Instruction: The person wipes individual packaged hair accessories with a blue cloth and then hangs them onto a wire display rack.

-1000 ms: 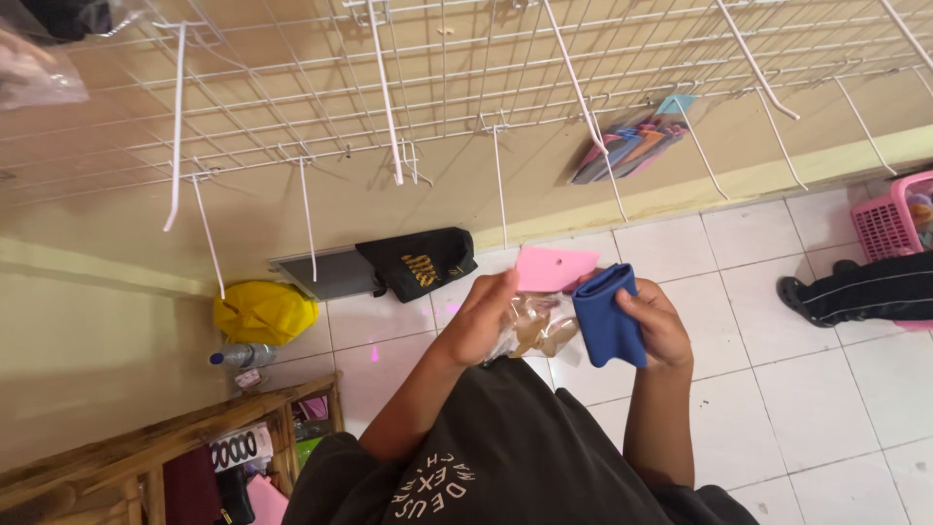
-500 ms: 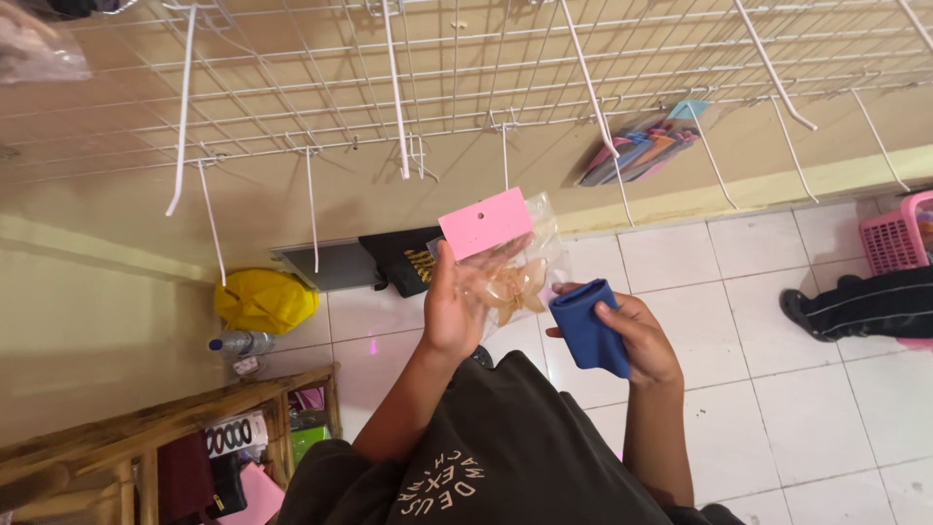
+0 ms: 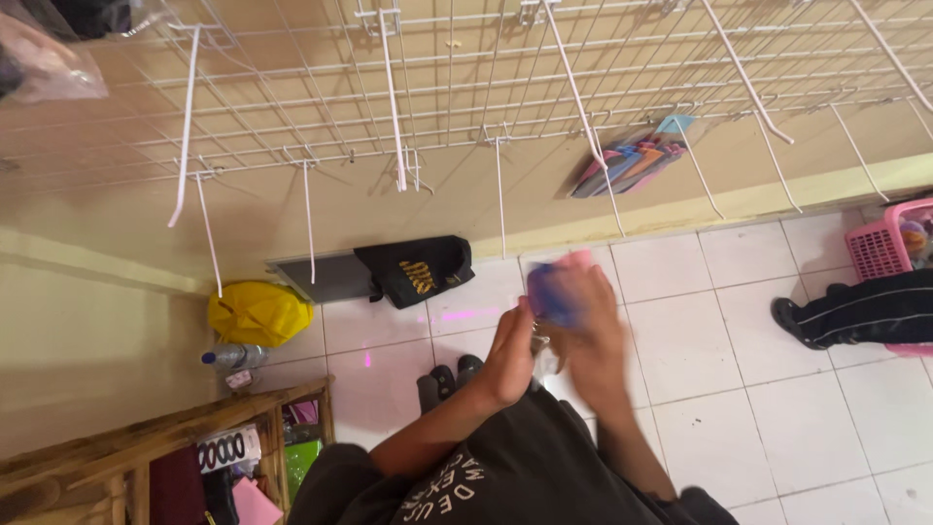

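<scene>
Both hands meet in front of my chest, blurred by motion. My left hand [image 3: 508, 358] grips a clear packet [image 3: 538, 344] whose pink card top [image 3: 579, 259] peeks out above the hands. My right hand [image 3: 595, 342] lies over the packet and presses a folded blue cloth [image 3: 550, 296] against it. What is inside the packet is hidden behind the hands and the cloth.
A white wire grid [image 3: 466, 87] with long hooks covers the wall; colourful packets [image 3: 632, 156] hang on it. On the tiled floor lie a yellow bag [image 3: 259, 312], a black bag [image 3: 418, 268] and a bottle [image 3: 231, 356]. A wooden shelf [image 3: 146, 452] stands at lower left, with a pink basket [image 3: 882, 245] and another person's leg [image 3: 860, 306] at right.
The left hand has lowered the packet from its raised position. The right hand has swung left with the blue cloth onto the packet; the two hands, apart before, now overlap.
</scene>
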